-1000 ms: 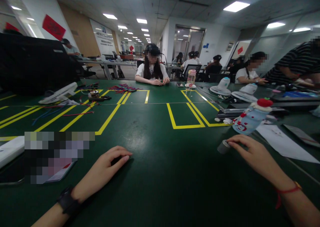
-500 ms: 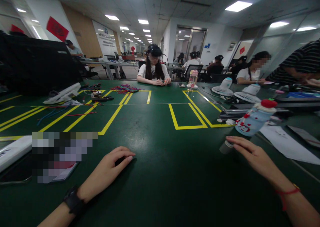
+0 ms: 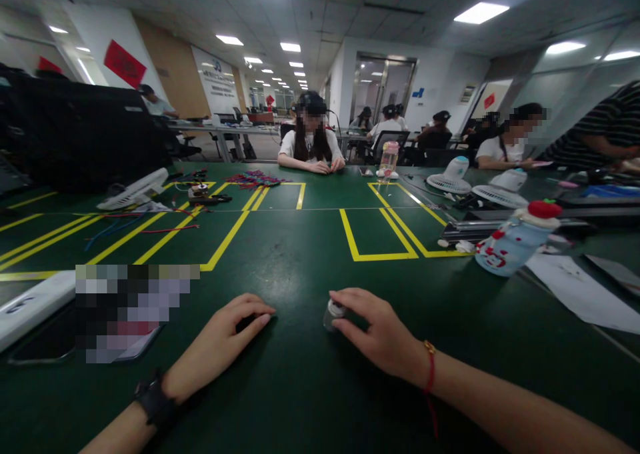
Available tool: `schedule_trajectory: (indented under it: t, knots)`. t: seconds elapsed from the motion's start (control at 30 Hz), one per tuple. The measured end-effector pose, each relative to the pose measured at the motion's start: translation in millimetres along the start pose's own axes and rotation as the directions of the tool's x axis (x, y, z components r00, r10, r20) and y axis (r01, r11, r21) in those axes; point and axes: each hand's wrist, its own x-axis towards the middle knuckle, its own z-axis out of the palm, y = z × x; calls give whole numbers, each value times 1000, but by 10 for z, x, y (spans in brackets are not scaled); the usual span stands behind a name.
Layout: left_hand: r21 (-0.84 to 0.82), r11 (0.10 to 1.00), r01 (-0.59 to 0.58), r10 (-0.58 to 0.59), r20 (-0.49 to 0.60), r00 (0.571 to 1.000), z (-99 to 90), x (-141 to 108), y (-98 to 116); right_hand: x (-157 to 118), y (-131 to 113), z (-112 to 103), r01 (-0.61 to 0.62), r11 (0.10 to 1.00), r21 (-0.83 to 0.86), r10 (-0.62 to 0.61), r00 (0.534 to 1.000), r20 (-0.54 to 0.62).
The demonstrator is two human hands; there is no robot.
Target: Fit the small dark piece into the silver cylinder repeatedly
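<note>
My right hand (image 3: pixel 383 331) has its thumb and fingers closed on the pale cap of a small jar (image 3: pixel 331 315), near the middle of the green table (image 3: pixel 295 387). The jar's lower part looks see-through and greyish. To its left my left hand (image 3: pixel 227 327) rests on the table with its fingers bent together and the thumb tip close to the fingertips. A small gap shows between thumb and index finger, and nothing is visible in it. A black band is on my left wrist, a red string on my right.
Yellow tape (image 3: pixel 385 257) marks the table ahead. A blue bottle with a red lid (image 3: pixel 515 241) and paper (image 3: pixel 585 291) are at right. Fans (image 3: pixel 500 194) stand behind. Wires (image 3: pixel 257 178) and a phone (image 3: pixel 43 341) lie left. Across the table sits a person (image 3: pixel 311 137).
My right hand has moved left from beside the blue bottle to the middle, bringing the small jar along. My left hand has stayed about where it was.
</note>
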Motion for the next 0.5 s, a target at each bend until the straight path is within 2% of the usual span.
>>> schedule_trajectory:
  t: [0.13,0.27,0.33,0.4,0.5]
  knots:
    - [-28,1000,-1,-1,-90,996,99,80,263,65,4,246,11,999,44,-11,1000,10]
    - [-89,989,-121,111,-115,987,296,249,695,22,87,315,-86,987,138,90,996,-19]
    - [-102,983,-155,141,-130,981,344,319,839,18,90,315,-110,981,160,114,993,-14]
    - [-111,982,-153,133,-167,977,334,353,878,16,84,299,-108,984,142,111,994,-11]
    - [-100,991,-88,67,-200,978,298,348,767,-7,101,266,-107,989,103,109,994,-19]
